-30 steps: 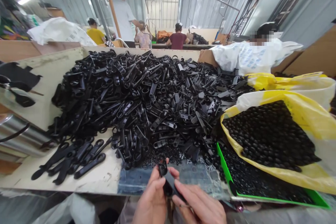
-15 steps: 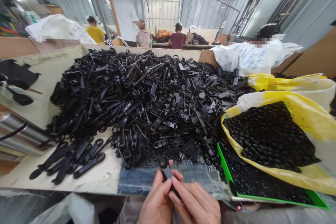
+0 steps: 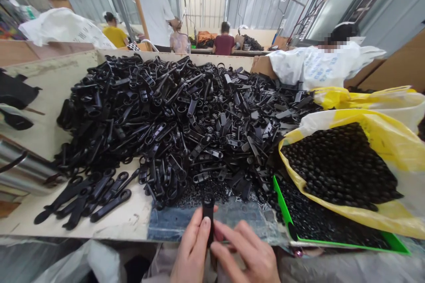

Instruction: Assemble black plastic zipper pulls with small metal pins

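Observation:
My left hand point(image 3: 192, 247) is closed on a black plastic ring-ended handle point(image 3: 208, 214), with the thumb laid along its face. The handle stands nearly upright, its ring end pointing away from me. At its lower right side my right hand point(image 3: 247, 252) has its thumb and forefinger on the handle, while the other fingers are loosely bent. Small details between the right fingertips are hidden. Beyond the hands spreads a large heap of similar black plastic parts point(image 3: 159, 119). Several finished-looking handles point(image 3: 111, 205) lie in a group to the left.
On the right, a yellow-and-white sack point(image 3: 299, 181) of round black pieces leans over a green tray point(image 3: 282, 203) of small black bits. A blue-grey mat point(image 3: 169, 225) covers the near edge. A steel flask point(image 3: 25, 163) lies left. Several people work farther back.
The handle has turned from slanting to nearly upright. My right hand has loosened and shifted slightly, its fingers more spread. The camera view has moved a little.

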{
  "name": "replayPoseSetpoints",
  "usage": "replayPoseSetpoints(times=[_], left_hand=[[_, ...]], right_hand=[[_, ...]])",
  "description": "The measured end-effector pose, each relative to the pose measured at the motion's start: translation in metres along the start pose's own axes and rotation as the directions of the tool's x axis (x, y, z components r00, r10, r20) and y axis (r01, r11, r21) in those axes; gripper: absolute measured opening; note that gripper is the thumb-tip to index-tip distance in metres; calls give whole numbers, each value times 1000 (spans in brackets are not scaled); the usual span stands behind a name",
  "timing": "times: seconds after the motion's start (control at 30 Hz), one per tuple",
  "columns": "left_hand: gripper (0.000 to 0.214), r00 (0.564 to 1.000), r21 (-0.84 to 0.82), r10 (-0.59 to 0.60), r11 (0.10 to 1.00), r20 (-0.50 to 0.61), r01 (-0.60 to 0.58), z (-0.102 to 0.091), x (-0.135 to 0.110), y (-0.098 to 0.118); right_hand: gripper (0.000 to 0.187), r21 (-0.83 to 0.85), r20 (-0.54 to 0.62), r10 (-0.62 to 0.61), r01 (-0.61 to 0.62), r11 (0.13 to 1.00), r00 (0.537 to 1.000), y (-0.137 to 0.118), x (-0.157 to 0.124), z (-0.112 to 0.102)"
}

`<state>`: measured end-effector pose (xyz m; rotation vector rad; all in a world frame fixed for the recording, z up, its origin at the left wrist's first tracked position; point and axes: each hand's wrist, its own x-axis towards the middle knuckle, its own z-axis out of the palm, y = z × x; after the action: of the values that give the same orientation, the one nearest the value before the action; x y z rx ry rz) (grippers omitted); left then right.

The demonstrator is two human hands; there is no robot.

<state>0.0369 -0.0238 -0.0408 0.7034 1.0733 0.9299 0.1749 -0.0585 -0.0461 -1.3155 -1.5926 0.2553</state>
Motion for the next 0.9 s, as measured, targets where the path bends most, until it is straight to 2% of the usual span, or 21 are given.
replayPoseSetpoints(times=[0.03,0.1,0.17,0.27,0.33,0.5,0.63,0.73,0.8,0.9], left_hand=[[55,999,76,14,997,30,-16,-1,-1,2],[58,996,186,10,982,84,-25,0,-5,5],[54,991,261,22,964,135,-56,1,-12,6],[48,977,346,68,929,201,-136,0,-23,6],[45,971,390,100,903,218,-180,-3,-30,7],[39,967,493,125,842,220,-221,-13,-37,5],[48,940,535,32,816,339,-221,-22,-29,0],[56,934,524,1,827,358,-202,-28,-25,-3],[55,940,531,39,817,338,-225,-32,-26,-3],[46,935,579,180,745,305,-332,-36,-31,-5]], right_hand=[[24,65,-6,115,-114,991,993,-1,5,-4],[21,206,62,338,-343,916,939,-2,14,-11],[25,377,259,466,-533,758,846,-3,21,-14],[31,517,586,426,-723,458,689,-6,23,-14],[33,522,666,389,-770,367,637,-10,20,-13],[35,537,654,409,-771,343,637,-14,16,-5],[40,555,653,418,-774,303,632,-6,13,2],[45,594,642,399,-754,281,655,-3,9,0],[46,591,635,399,-749,301,661,-5,7,-3],[40,570,632,408,-752,332,659,-12,6,-8]])
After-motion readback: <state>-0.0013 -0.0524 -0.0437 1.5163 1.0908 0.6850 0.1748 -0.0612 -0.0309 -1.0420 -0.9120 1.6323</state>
